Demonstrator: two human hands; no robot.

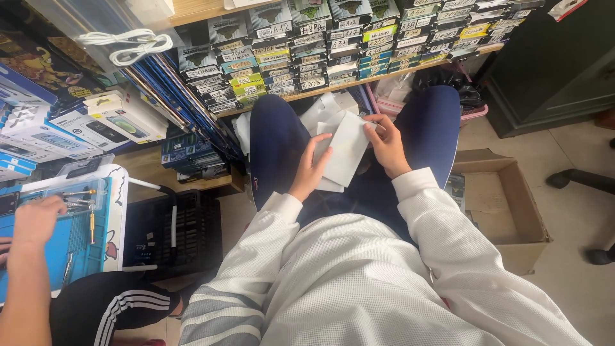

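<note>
The person sits with a white flat packet (346,148) over the lap. The left hand (310,170) supports its lower edge, and the right hand (387,144) pinches its upper corner. A co-worker's hand (35,220) rests on a blue mat (70,240) at left, beside an open cardboard box (506,205) on the floor.

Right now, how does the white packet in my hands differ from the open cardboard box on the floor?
The white packet is flat, thin and pale, held up over the lap by the left hand and right hand; the cardboard box is brown, deep and much bigger, and rests on the floor beside the right leg, untouched. The packet looks closed, while the box stands open with its flaps spread. Both are rectangular.
</note>
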